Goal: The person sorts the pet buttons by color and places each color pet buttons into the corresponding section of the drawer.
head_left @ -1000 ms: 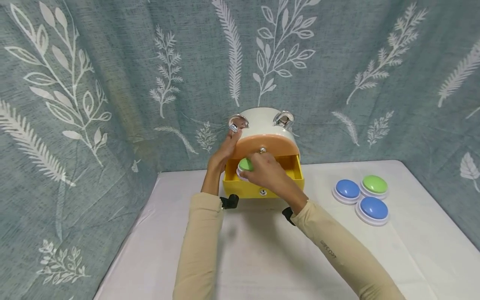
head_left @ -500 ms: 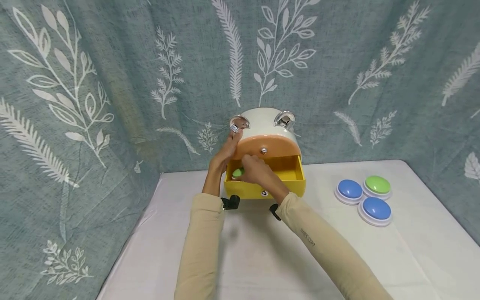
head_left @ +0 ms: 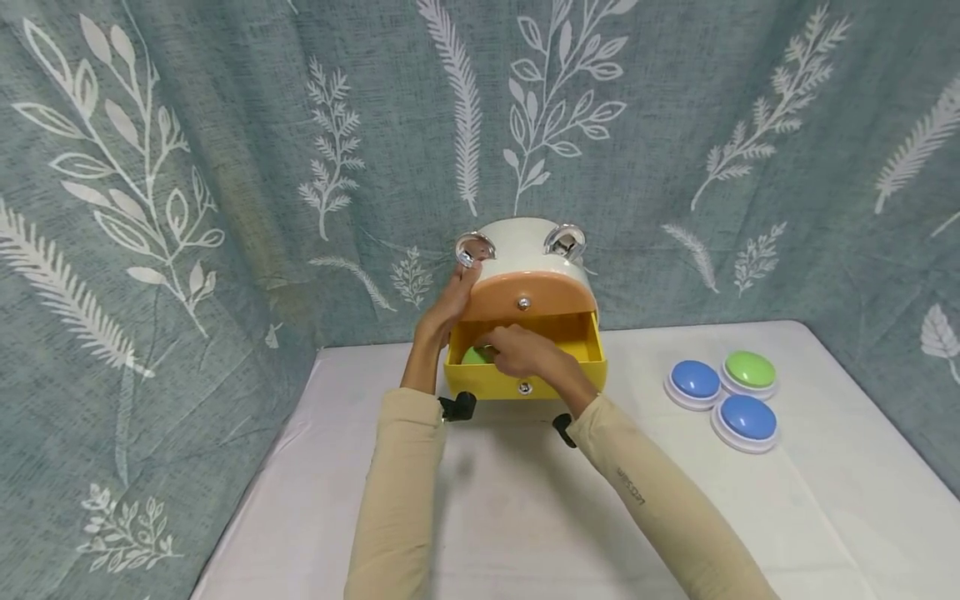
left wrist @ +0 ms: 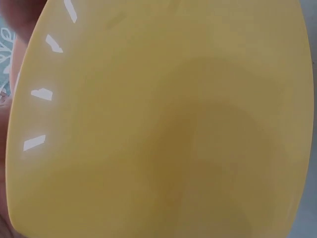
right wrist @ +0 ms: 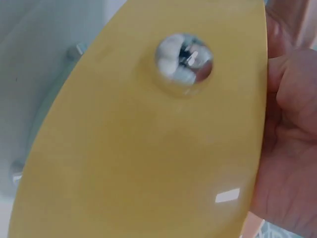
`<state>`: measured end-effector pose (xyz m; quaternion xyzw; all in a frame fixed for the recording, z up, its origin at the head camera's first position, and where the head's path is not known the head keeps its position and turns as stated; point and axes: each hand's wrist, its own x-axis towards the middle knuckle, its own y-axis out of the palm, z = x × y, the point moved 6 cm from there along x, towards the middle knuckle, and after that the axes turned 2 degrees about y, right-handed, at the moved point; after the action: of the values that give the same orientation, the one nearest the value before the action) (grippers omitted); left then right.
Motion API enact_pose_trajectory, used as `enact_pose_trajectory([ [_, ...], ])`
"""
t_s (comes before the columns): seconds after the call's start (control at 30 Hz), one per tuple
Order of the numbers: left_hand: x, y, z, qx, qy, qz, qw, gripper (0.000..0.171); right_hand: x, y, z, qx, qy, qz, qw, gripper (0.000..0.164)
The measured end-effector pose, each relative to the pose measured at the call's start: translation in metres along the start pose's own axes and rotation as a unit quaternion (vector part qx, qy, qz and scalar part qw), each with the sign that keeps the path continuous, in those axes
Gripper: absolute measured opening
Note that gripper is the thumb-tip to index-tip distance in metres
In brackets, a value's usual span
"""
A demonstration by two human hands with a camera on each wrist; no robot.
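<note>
A small white cabinet (head_left: 517,242) with silver ring ears and an orange upper front stands against the curtain. Its yellow lower drawer (head_left: 487,382) is pulled out. Inside, at the left end, lies a green-domed push light (head_left: 476,357), partly hidden by the drawer front. My right hand (head_left: 525,350) reaches in over the front, fingertips right at the green dome. My left hand (head_left: 452,298) rests along the cabinet's left side, fingers reaching up by the left ear. The yellow drawer front (left wrist: 163,119) fills the left wrist view; in the right wrist view, my right hand (right wrist: 297,134) is behind it.
On the white table to the right sit two blue push lights (head_left: 695,379) and another green one (head_left: 750,368), close together. A patterned curtain (head_left: 390,150) hangs behind and along both sides. The drawer's silver knob (right wrist: 184,57) sticks out in front.
My right hand has lowered the green push light into the drawer's left end, then shifted slightly right so its fingers sit over the dome. The left hand stays at the cabinet's side.
</note>
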<state>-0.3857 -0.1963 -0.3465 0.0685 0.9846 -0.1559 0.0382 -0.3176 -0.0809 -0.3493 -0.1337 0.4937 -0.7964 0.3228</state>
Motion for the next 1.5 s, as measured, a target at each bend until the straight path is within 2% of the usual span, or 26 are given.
enact_pose_trajectory([
  [0.07, 0.0, 0.001, 0.0, -0.003, 0.002, 0.002, 1.0, 0.084, -0.004, 0.0, -0.003, 0.007, -0.011, -0.002, 1.0, 0.041],
  [0.17, 0.001, 0.002, -0.001, -0.008, 0.007, 0.002, 0.9999, 0.084, -0.009, -0.002, -0.007, 0.016, -0.021, -0.024, 0.999, 0.043],
  [0.33, 0.002, 0.005, -0.004, -0.011, 0.008, 0.01, 0.9999, 0.083, -0.034, -0.017, -0.006, 0.009, -0.034, -0.109, 0.993, 0.029],
  [0.43, 0.003, 0.006, -0.005, -0.017, 0.009, 0.013, 0.9997, 0.083, -0.057, -0.032, -0.007, 0.021, -0.046, -0.173, 0.984, 0.021],
  [0.53, 0.004, 0.004, -0.005, -0.02, 0.01, 0.02, 0.9995, 0.082, -0.083, -0.046, -0.016, 0.018, -0.054, -0.247, 0.967, 0.019],
  [0.63, 0.004, 0.001, -0.004, -0.022, 0.008, 0.026, 0.9994, 0.082, -0.106, -0.057, -0.033, 0.001, -0.031, -0.302, 0.953, 0.02],
  [0.73, 0.004, -0.002, -0.003, -0.022, 0.011, 0.025, 0.9994, 0.081, -0.124, -0.062, -0.056, -0.005, 0.005, -0.32, 0.947, 0.021],
  [0.83, 0.004, -0.004, -0.003, -0.019, 0.019, 0.024, 0.9994, 0.079, -0.14, -0.063, -0.085, -0.008, 0.044, -0.315, 0.948, 0.022],
  [1.0, 0.002, -0.004, -0.003, -0.015, 0.019, 0.027, 0.9993, 0.08, -0.165, -0.064, -0.144, -0.018, 0.124, -0.284, 0.951, 0.028],
  [1.13, 0.001, -0.003, -0.002, -0.017, 0.011, 0.028, 0.9994, 0.081, -0.178, -0.066, -0.197, -0.012, 0.206, -0.225, 0.952, 0.034],
  [1.27, 0.001, -0.001, -0.001, -0.018, 0.006, 0.03, 0.9994, 0.081, -0.191, -0.064, -0.246, -0.015, 0.271, -0.163, 0.949, 0.04],
  [1.37, 0.001, 0.0, -0.001, -0.016, 0.007, 0.03, 0.9994, 0.081, -0.198, -0.059, -0.274, -0.014, 0.301, -0.135, 0.944, 0.045],
  [1.5, 0.001, 0.001, -0.002, -0.014, 0.011, 0.027, 0.9995, 0.08, -0.204, -0.047, -0.295, -0.003, 0.329, -0.094, 0.94, 0.059],
])
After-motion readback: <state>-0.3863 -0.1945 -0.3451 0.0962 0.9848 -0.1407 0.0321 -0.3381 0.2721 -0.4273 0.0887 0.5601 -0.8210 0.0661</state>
